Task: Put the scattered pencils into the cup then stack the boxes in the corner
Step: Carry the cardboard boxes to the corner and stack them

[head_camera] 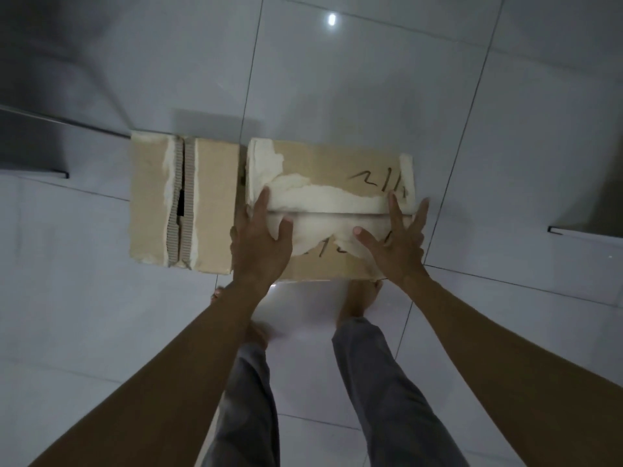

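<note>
Two cardboard boxes lie side by side on the white tiled floor. The right box [323, 166] has torn tape along its top seam and dark handwriting. My left hand [261, 237] rests flat on its left part, fingers spread, fingertips over the left edge. My right hand [397, 237] lies flat on its right part, fingers spread toward the right edge. Neither hand has closed around anything. The left box [151, 200] shows a ripped seam with bare corrugation and nothing touches it. No pencils or cup are in view.
A person's legs in grey trousers and bare feet [357, 298] stand just behind the right box. Dark furniture edges sit at the far left [33, 146] and far right [586, 230]. Glossy floor tiles [337, 79] stretch beyond the boxes.
</note>
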